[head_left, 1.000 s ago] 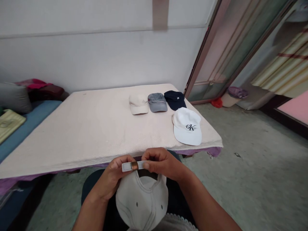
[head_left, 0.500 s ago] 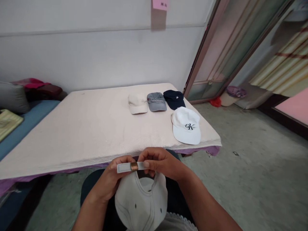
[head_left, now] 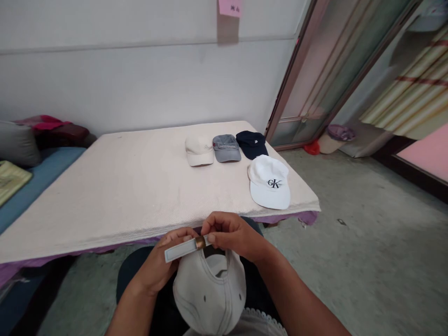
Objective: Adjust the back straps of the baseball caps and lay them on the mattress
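Observation:
A light grey cap (head_left: 210, 294) hangs over my lap, its rear opening facing up toward me. Its adjuster strap (head_left: 180, 250) runs through a brass-coloured buckle (head_left: 200, 242), with the loose end sticking out to the left. My left hand (head_left: 159, 261) is closed behind the strap and the cap's edge, fingertips partly hidden. Just right of the buckle, my right hand (head_left: 233, 235) pinches the strap between thumb and fingers.
On the cream-covered bed (head_left: 133, 186) lie a white CK cap (head_left: 269, 179), a navy cap (head_left: 251, 143), a grey cap (head_left: 227, 149) and a beige cap (head_left: 199, 150). A waste bin (head_left: 334, 139) stands on the floor at the right. Cushions (head_left: 17, 142) rest at the far left.
More of the strap's loose end shows left of the buckle, and it now tilts down to the left. The buckle and cap have shifted slightly right.

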The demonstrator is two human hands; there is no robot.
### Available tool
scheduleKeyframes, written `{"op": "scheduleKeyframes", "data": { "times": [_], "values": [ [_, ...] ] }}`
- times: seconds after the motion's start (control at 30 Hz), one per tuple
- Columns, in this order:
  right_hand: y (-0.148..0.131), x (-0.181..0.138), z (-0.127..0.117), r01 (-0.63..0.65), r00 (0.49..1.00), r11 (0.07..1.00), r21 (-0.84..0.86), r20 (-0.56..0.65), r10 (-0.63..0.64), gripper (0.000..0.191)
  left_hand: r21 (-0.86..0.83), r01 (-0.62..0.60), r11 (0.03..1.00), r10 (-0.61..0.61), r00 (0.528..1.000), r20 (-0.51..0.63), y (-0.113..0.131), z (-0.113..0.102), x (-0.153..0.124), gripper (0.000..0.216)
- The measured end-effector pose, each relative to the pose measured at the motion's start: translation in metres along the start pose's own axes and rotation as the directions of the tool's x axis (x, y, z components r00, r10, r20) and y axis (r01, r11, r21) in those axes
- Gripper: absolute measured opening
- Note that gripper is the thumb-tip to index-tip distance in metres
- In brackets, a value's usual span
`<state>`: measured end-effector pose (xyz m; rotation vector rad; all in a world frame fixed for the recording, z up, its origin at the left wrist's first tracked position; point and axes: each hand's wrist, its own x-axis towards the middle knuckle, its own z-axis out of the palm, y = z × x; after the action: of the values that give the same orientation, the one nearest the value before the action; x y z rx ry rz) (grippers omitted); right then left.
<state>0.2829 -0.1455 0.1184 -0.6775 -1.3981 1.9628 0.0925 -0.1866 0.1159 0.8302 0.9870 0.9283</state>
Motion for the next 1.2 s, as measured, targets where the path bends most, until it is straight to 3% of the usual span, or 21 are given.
{"op": "scheduleKeyframes", "data": {
  "times": [0.23,0.4,0.6,0.73,0.93,1.07,1.2],
  "values": [
    [0.004,0.000,0.000,-0.020,0.999,1.000,-0.020,0.032,0.021,0.018,-0.090,0.076,0.993,-0.070,0.995,0.067,-0.005,-0.003,-0.002,0.014],
    [0.008,0.000,-0.003,-0.044,0.999,0.996,0.079,0.032,0.041,0.022,-0.235,0.083,0.968,-0.085,0.996,0.001,-0.004,-0.004,-0.004,0.020],
    [0.003,-0.001,-0.003,-0.026,0.999,1.000,-0.003,0.018,0.026,0.018,-0.092,0.073,0.993,-0.076,0.997,-0.023,0.002,0.002,-0.002,0.019],
    [-0.002,0.000,-0.001,-0.024,0.999,0.995,-0.092,0.019,0.026,0.015,-0.108,0.111,0.988,-0.111,0.994,0.014,0.000,0.002,-0.003,0.018],
    [-0.002,0.001,0.003,-0.005,0.999,0.999,-0.051,0.038,0.007,0.012,-0.005,0.032,0.999,-0.031,0.999,0.045,-0.004,0.000,-0.004,0.018],
    [-0.002,0.001,0.002,-0.018,0.999,0.997,-0.076,0.039,0.021,0.012,-0.015,0.045,0.999,-0.044,0.999,0.011,-0.003,0.000,-0.002,0.017],
    [0.000,0.002,0.002,-0.005,1.000,0.988,-0.157,0.007,0.006,0.010,-0.050,0.047,0.998,-0.043,0.996,0.072,0.000,-0.005,-0.002,0.051]
  ]
}}
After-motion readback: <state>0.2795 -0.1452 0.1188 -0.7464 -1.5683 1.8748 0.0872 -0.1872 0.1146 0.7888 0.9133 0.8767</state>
